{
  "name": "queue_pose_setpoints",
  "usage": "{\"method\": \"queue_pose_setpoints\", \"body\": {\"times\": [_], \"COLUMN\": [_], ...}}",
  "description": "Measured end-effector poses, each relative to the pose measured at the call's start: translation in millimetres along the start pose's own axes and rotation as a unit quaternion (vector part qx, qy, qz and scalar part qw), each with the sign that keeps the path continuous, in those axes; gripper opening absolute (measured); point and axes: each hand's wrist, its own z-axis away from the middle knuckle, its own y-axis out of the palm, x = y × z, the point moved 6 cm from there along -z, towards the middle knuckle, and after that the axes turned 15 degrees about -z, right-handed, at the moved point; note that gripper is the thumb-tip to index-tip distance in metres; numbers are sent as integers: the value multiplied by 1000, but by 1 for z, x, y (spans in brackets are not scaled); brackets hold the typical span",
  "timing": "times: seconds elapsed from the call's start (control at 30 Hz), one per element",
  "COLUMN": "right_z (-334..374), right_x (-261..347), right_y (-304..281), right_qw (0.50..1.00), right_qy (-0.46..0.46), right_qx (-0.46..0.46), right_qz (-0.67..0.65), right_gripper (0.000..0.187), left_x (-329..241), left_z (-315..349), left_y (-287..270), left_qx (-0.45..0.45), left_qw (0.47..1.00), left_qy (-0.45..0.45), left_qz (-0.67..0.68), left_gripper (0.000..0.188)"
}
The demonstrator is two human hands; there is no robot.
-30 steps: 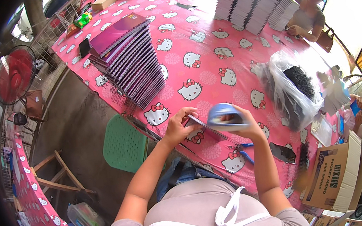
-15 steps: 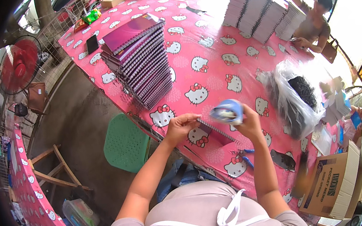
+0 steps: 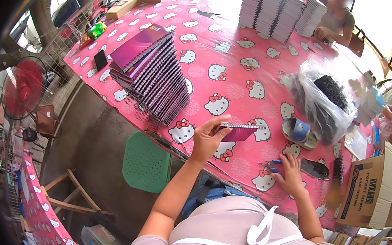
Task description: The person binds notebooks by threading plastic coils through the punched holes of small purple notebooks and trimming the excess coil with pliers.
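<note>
My left hand [image 3: 209, 138] grips one end of a small purple spiral notebook [image 3: 241, 132], thumb on its cover, held just above the table. My right hand [image 3: 289, 176] lies over a blue-handled hand tool [image 3: 276, 163], fingers stretched out and apart; its working end is hidden. Just beyond that hand is a small blue, round, cup-like container [image 3: 295, 129], with a pale ring-shaped thing [image 3: 310, 140] against it. A tall stack of purple spiral notebooks [image 3: 150, 74] rises to the left of my left hand.
A clear plastic bag [image 3: 318, 105] of black material sits at the right, near a dark flat object [image 3: 314, 168] and a cardboard box [image 3: 368, 190]. Stacked spiral-bound pads [image 3: 273, 11] stand far off, beside a seated person [image 3: 338, 16]. A green stool [image 3: 147, 163] is below the table's left edge.
My right hand has set the blue container on the table and moved down to the blue-handled tool. The notebook, in my left hand, has been raised and turned to show its cover.
</note>
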Motion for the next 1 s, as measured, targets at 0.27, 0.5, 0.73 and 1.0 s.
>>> {"method": "queue_pose_setpoints", "body": {"times": [0.27,0.5,0.73,1.0], "right_z": [-39,-75,-76,-69], "right_x": [90,164,135,75], "right_y": [-33,-57,-10,21], "right_qw": [929,947,796,835], "right_qy": [49,-160,74,120], "right_qx": [-82,-137,72,13], "right_qz": [-357,-243,-597,-536], "right_gripper": [36,42,29,33], "left_x": [-83,-95,-95,-174], "left_z": [20,31,36,1], "left_y": [-6,-4,-8,-59], "left_qx": [-91,-96,-84,-150], "left_qw": [944,926,915,875], "left_qy": [211,269,290,366], "left_qz": [-238,-247,-268,-278], "left_gripper": [20,22,24,24]}}
